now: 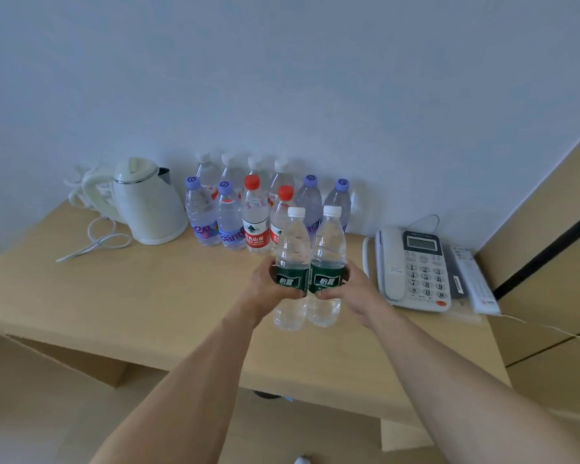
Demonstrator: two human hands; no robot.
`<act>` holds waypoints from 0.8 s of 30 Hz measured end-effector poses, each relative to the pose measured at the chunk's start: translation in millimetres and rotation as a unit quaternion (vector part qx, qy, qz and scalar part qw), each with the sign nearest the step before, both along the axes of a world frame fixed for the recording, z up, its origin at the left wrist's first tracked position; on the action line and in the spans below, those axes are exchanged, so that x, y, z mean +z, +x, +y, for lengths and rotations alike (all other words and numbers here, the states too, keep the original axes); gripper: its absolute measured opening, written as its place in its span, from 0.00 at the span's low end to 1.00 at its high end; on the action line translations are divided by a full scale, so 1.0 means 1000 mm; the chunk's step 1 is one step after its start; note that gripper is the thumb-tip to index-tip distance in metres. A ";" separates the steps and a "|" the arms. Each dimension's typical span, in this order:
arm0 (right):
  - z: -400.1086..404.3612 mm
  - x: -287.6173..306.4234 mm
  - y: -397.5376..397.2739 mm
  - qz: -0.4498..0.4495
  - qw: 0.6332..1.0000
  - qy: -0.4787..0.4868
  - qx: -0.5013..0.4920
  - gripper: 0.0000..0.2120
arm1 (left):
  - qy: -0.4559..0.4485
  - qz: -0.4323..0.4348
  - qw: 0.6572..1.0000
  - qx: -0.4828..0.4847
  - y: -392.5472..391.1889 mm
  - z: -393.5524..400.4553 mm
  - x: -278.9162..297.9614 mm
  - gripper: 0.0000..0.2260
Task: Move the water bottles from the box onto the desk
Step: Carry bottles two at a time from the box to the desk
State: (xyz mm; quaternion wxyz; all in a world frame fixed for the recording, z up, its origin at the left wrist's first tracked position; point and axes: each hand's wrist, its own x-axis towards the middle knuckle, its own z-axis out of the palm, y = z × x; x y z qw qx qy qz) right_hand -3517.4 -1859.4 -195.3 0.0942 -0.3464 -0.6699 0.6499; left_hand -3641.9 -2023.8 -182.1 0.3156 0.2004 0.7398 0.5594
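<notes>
Step in hand, by my reading: carrying pair of bottles in over worktop (168,296) for set-down; box not showing.

Next move likely calling for lowering both upright in front of standing bottle group (248,209) at wall, clear of kettle (148,202) and telephone (412,269).

Left hand (265,289) wrapping green label of left green-label bottle (292,262); right hand (352,289) gripping right green-label bottle (327,259). Both hands curling closed around labels.

Bottles touching side by side, upright, clear, white-capped, seemingly full, hovering above worktop.
</notes>
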 end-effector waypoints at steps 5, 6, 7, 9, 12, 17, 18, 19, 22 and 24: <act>0.017 -0.003 -0.003 -0.001 0.997 0.068 -0.036 0.36 | 0.012 0.066 0.996 -0.052 -0.012 0.030 -0.002 0.34; 0.017 -0.003 -0.003 -0.003 0.995 0.086 -0.044 0.36 | 0.014 0.085 0.994 -0.062 -0.014 0.034 -0.002 0.34; 0.018 -0.003 -0.005 -0.006 0.993 0.105 -0.052 0.36 | 0.018 0.106 0.992 -0.072 -0.016 0.039 -0.002 0.33; 0.020 -0.002 -0.007 -0.008 0.988 0.141 -0.066 0.36 | 0.028 0.133 0.987 -0.089 -0.019 0.046 -0.004 0.33; 0.022 -0.002 -0.008 -0.011 0.980 0.184 -0.074 0.40 | 0.027 0.152 0.983 -0.097 -0.022 0.052 -0.009 0.33; 0.021 -0.012 -0.011 -0.035 0.970 0.225 -0.090 0.39 | 0.027 0.159 0.984 -0.075 -0.024 0.057 -0.026 0.35; 0.021 -0.015 -0.012 -0.038 0.968 0.230 -0.092 0.38 | 0.027 0.159 0.985 -0.067 -0.023 0.058 -0.028 0.35; 0.020 -0.018 -0.012 -0.041 0.968 0.232 -0.093 0.37 | 0.021 0.167 0.984 -0.057 -0.022 0.058 -0.030 0.34; 0.017 -0.026 -0.010 -0.045 0.968 0.228 -0.093 0.39 | 0.003 0.196 0.980 -0.035 -0.018 0.057 -0.030 0.34; 0.015 -0.028 -0.008 -0.039 0.967 0.234 -0.091 0.39 | -0.002 0.201 0.979 -0.035 -0.016 0.057 -0.031 0.36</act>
